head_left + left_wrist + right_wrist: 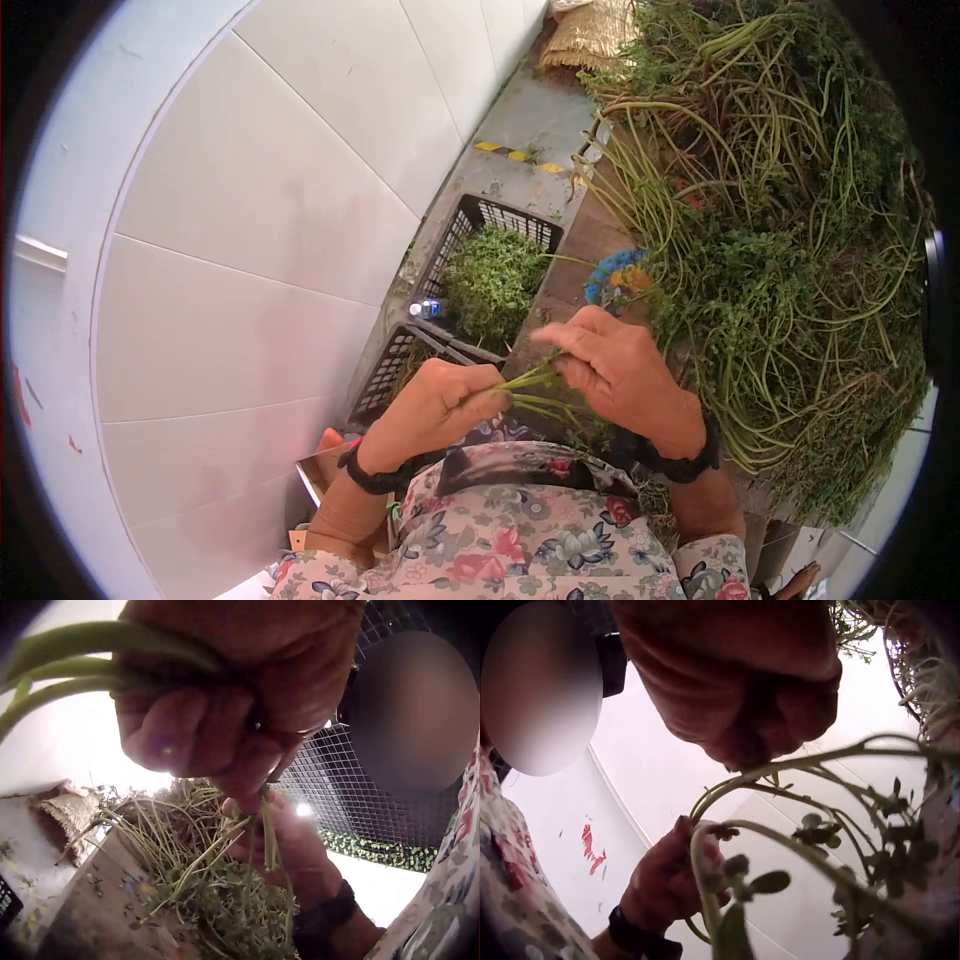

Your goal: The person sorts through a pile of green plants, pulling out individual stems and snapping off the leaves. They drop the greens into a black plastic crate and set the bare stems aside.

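Observation:
My left hand (435,408) grips the cut ends of several leafy green stems (540,403) between curled fingers and thumb, close in front of the floral top. Facing it just to the right, my right hand (625,375) has its fingers bent in and pinches the same small bunch. The left wrist view shows thick stems (112,641) sticking out of the left fist. In the right wrist view the right fingertips meet on a stem (825,757), and side shoots with small oval leaves hang from the bunch.
A large heap of long-stemmed greens (780,200) covers the right side. Black plastic crates (480,208) stand at the left, one filled with leafy tips (490,280). A small bottle (424,309) lies by it. A white panelled wall (270,200) borders the left; a blue ring-shaped object (600,275) lies near the heap.

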